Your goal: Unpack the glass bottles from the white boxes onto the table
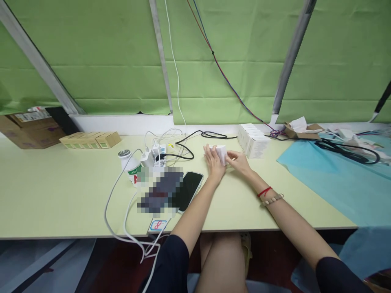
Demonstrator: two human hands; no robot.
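White box (221, 154), 1: left hand (214, 161) gripped it, fingers along its side; right hand (240, 162) curled at opposite edge, pinch unclear. Light, steady pressure likely suited it.

Mid-bench (76, 195) now, box (221, 154) between left hand (215, 163) and right hand (240, 162); packs (253, 141) just right, phone (192, 188) front left, can (128, 163) farther left, cartons (91, 140) behind that!

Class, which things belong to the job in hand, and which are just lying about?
Job in hand:
small white boxlike item between left fingers and right fingers
likely: row of white cardboard boxes

Lying about:
black rectangular smartphone
white cylindrical container
row of tan cardboard boxes
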